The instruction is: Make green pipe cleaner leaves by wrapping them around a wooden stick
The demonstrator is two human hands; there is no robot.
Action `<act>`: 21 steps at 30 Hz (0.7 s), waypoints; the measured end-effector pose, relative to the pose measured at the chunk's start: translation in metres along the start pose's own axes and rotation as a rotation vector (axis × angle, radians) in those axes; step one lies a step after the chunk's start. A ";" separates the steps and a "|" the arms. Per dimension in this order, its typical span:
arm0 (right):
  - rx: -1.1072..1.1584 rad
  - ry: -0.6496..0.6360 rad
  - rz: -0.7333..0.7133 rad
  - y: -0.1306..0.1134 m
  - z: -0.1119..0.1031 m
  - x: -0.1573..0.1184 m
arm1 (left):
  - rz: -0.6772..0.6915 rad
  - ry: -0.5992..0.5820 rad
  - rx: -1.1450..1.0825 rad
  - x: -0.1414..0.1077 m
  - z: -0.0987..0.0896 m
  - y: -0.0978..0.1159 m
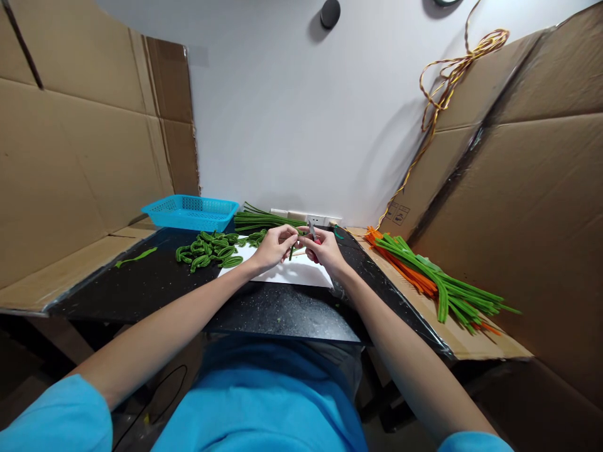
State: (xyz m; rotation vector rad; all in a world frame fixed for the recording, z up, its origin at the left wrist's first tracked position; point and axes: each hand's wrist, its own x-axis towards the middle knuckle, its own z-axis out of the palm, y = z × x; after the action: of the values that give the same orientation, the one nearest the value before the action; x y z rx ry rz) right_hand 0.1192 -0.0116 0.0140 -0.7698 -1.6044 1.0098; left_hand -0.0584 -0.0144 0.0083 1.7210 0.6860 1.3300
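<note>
Over a white sheet (pixel 301 276), my left hand (pixel 274 248) is closed in a pinch on a dark green pipe cleaner (pixel 291 253), whose short end hangs down below the fingertips. My right hand (pixel 327 251) almost meets it, with its fingers wrapped round a red-handled metal tool (pixel 311 230). The tool's grey tip points up; whether it is scissors or pliers I cannot make out. Left of the sheet lies a pile of looped dark green pipe cleaners (pixel 207 250), some resting on the sheet's edge.
A blue plastic basket (pixel 193 216) stands at the back left. Straight dark green pipe cleaners (pixel 259 220) lie behind my hands near a power strip (pixel 315 220). Bright green (pixel 452 289) and orange pipe cleaners (pixel 409 273) lie right. Cardboard walls (pixel 85 125) flank the black table (pixel 282 311).
</note>
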 end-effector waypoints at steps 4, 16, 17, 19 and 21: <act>0.003 0.002 0.017 -0.001 0.000 -0.001 | 0.013 0.005 0.017 -0.001 0.001 0.002; -0.054 0.109 -0.004 -0.003 0.000 0.000 | -0.005 0.007 -0.019 0.001 -0.001 0.000; -0.068 0.120 -0.006 -0.001 -0.001 0.002 | -0.003 0.019 -0.010 0.002 -0.002 0.000; -0.123 0.144 -0.016 0.005 -0.004 0.005 | 0.002 0.059 0.021 0.006 -0.009 -0.002; -0.246 0.167 -0.040 0.009 -0.008 0.006 | 0.025 0.121 0.083 0.010 -0.019 -0.005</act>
State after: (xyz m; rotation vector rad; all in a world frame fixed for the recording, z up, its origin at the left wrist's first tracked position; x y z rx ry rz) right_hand 0.1251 -0.0005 0.0091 -0.9585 -1.6091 0.7071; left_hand -0.0729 0.0015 0.0108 1.7298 0.8008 1.4503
